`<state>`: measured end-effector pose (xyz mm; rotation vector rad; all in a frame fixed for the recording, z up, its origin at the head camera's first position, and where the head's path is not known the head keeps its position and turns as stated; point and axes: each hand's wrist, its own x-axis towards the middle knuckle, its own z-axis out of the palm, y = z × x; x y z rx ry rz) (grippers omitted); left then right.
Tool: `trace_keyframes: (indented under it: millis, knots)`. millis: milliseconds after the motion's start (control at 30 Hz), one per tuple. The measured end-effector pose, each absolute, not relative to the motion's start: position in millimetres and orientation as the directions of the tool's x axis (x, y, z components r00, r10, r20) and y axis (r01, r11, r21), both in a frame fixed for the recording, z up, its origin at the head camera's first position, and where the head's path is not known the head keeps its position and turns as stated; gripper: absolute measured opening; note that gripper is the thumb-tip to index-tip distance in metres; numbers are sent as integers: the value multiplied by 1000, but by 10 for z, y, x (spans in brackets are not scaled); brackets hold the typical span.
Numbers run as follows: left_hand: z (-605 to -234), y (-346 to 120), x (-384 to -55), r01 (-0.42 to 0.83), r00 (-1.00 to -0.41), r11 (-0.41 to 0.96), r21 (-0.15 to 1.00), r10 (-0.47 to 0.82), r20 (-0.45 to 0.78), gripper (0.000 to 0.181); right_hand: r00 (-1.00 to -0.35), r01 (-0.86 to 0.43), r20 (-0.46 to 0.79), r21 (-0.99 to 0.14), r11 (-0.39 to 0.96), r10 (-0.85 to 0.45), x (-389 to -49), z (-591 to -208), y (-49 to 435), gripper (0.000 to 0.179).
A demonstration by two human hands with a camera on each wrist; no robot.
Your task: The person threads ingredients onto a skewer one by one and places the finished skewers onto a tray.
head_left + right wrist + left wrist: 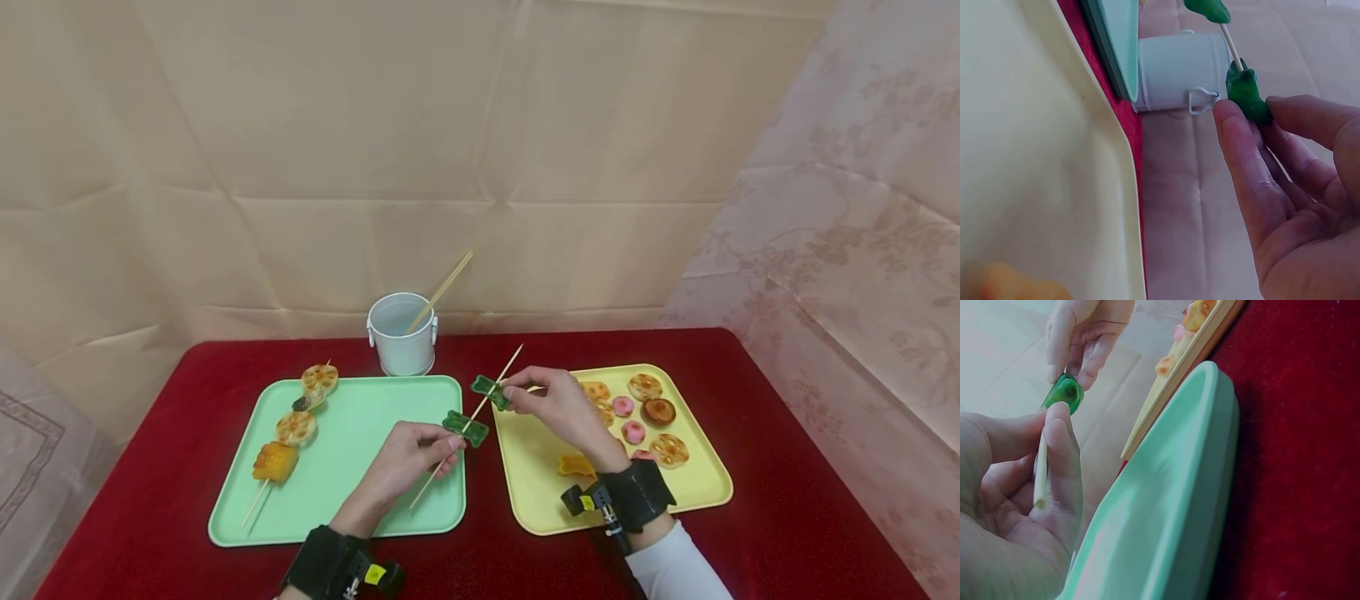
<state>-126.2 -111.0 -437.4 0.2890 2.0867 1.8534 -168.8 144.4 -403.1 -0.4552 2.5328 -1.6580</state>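
Observation:
My left hand (408,462) pinches a thin wooden skewer (431,482) between thumb and fingers, over the right edge of the mint-green tray (352,517). Just above those fingertips, one green pepper piece (466,428) is threaded on the stick. With thumb and fingers, my right hand (558,408) grips a second green pepper piece (486,385) higher up, and the skewer's pointed end sticks out past it. In the right wrist view, the stick meets the gripped pepper piece (1247,97). The skewer's blunt end (1040,501) shows in the left wrist view.
A loaded skewer with a corn chunk (275,462) and lotus root slices (296,427) lies on the green tray. The yellow tray (525,508) at right bears lotus slices, pink pieces and a mushroom-like brown piece (658,412). Behind stands a white bucket (405,350) with sticks (442,290).

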Motion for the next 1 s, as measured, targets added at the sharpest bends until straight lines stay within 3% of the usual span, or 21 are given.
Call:
trace_keyframes:
  millis: [600, 1000]
  knots:
    - [-4359, -1104, -1266, -61, -934, 110, 992, 344, -95, 23, -927, -265, 108, -867, 422, -360, -1643, -4069, 1327, 10]
    - [-4361, -1107, -1264, -63, -942, 111, 992, 322, -96, 22, -927, -247, 109, -898, 365, -360, -1671, -4109, 1371, 26]
